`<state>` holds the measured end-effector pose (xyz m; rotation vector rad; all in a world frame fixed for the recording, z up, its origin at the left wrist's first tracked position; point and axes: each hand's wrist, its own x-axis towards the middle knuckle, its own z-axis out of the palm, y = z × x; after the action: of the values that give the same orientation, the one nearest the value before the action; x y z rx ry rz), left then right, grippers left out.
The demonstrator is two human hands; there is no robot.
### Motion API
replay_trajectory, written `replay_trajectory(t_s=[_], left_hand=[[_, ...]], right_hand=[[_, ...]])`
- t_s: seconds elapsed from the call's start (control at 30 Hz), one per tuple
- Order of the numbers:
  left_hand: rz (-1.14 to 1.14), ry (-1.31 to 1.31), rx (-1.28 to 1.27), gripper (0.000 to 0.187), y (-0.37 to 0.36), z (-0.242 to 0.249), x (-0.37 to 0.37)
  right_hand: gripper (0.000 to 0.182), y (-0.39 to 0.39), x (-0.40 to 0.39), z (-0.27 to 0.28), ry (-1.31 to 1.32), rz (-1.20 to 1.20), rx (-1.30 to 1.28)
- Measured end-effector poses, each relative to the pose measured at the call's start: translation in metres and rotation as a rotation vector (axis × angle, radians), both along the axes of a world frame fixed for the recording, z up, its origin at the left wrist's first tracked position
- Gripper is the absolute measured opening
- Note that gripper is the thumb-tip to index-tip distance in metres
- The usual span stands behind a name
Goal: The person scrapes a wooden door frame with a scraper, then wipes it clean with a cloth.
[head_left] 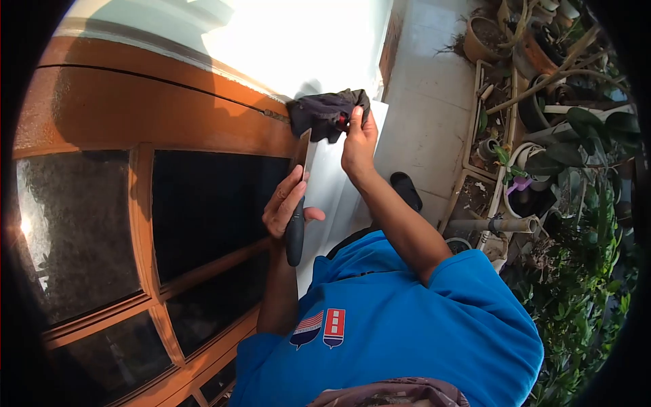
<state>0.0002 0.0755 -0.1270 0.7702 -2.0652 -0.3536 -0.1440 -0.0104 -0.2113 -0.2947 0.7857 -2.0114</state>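
Observation:
My left hand (281,207) is closed around a putty knife, its thick black handle (294,237) pointing down toward me. The flat metal blade (307,152) points up and away, its tip right at the lower edge of a dark cloth (322,115). Gathered in my right hand (359,146) is that crumpled cloth, pinched between thumb and fingers at its right end. The cloth's left end overlaps the edge of the orange-brown wooden frame (196,108). A small red bit shows in the cloth beside my right thumb.
Dark glass panes (210,210) fill the wooden frame on the left. A white ledge (329,197) runs below my hands. Beyond the tiled floor (424,102), planter boxes (468,197), pots (485,37) and leafy plants (576,271) line the right side.

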Motion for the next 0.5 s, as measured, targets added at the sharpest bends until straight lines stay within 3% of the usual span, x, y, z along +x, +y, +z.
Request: replay_trajectory(t_s=[0.1,0.2,0.27,0.33,0.4,0.5], left_hand=[[-0.025,0.110,-0.013,0.053,0.002,0.004,-0.008],[-0.064,0.152,-0.006,0.057,0.006,-0.007,-0.020],[-0.086,0.123,-0.012,0.056,0.006,-0.015,-0.033],[-0.082,-0.029,0.025,0.050,0.006,-0.016,-0.045],[-0.135,-0.117,0.073,0.044,0.006,-0.016,-0.056],[-0.084,-0.318,0.087,0.036,0.012,-0.042,-0.068]], right_hand=[[0.028,0.019,-0.035,0.000,0.113,0.145,-0.159],[0.028,0.054,-0.053,-0.004,0.134,0.493,-0.010],[0.035,0.084,-0.056,-0.004,0.029,0.677,0.006],[0.045,0.114,-0.057,0.008,-0.304,0.803,0.002],[0.056,0.137,-0.054,0.013,-0.515,0.750,0.060],[0.053,0.153,-0.060,0.025,-0.339,0.772,0.256]])
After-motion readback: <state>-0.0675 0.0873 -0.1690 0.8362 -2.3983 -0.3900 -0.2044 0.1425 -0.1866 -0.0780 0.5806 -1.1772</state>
